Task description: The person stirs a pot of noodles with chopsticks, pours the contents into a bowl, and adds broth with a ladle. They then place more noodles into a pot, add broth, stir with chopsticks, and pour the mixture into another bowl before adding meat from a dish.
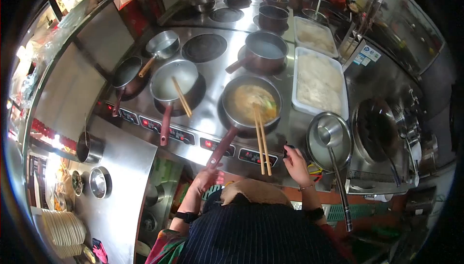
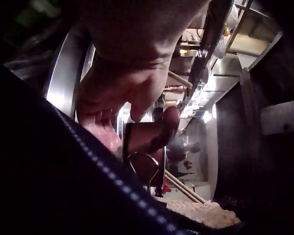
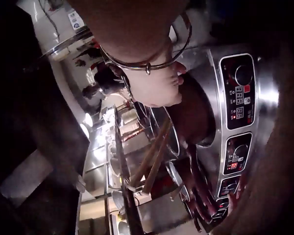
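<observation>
A front pan of yellowish soupy food sits on the stove, its dark red handle towards me. Wooden chopsticks lean over its rim, tips in the food. My left hand is just below the handle's end, fingers loosely bent and holding nothing. In the left wrist view that hand hangs beside the handle, thumb apart. Beside the chopsticks, at the stove's front edge, is my right hand. The right wrist view shows this hand loosely bent; its fingertips are partly hidden.
A pan with chopsticks stands left, a deep pot behind. White trays of pale food line the right, near a ladle in a bowl. Control panels run along the stove front. Stacked plates stand lower left.
</observation>
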Demonstrator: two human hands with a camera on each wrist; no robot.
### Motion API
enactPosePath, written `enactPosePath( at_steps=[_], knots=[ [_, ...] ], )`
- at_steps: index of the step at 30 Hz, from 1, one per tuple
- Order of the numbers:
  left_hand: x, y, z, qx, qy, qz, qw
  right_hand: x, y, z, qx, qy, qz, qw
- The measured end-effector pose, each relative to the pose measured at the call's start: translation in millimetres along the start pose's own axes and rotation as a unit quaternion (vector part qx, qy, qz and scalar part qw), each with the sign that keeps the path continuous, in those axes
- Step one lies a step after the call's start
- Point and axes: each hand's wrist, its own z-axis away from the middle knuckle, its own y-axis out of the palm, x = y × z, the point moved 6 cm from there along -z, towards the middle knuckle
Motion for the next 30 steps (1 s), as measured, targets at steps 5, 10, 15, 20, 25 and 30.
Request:
enactPosePath(
  at_steps=[5,10,15,20,25,30],
  knots=[
    [-4.5,-15.4,-5.6,-0.078,0.005,0.019,0.997,-22.4,3.3,18.0,0.001,0.011,0.032,0.999],
    [-17.0,-23.8,-7.9,-0.141,0.017,0.057,0.988,-19.4,14.8,16.5,0.017,0.006,0.013,1.0],
    [-4.7,-41.4,-19.0,-0.168,0.036,-0.024,0.985,-5.6,30.3,9.7,0.024,-0.033,0.005,0.999],
    [4.2,-54.2,-39.0,-0.165,0.11,-0.501,0.843,6.0,28.6,5.7,0.027,-0.025,0.016,0.999],
    [44.2,-76.1,-55.1,-0.063,-0.015,-0.017,0.998,-29.5,-45.7,21.6,-0.151,0.039,0.156,0.975],
    [72.8,-97.5,-94.0,0.068,0.11,-0.243,0.961,-80.2,-130.7,82.2,-0.254,0.16,0.418,0.857]
  ],
)
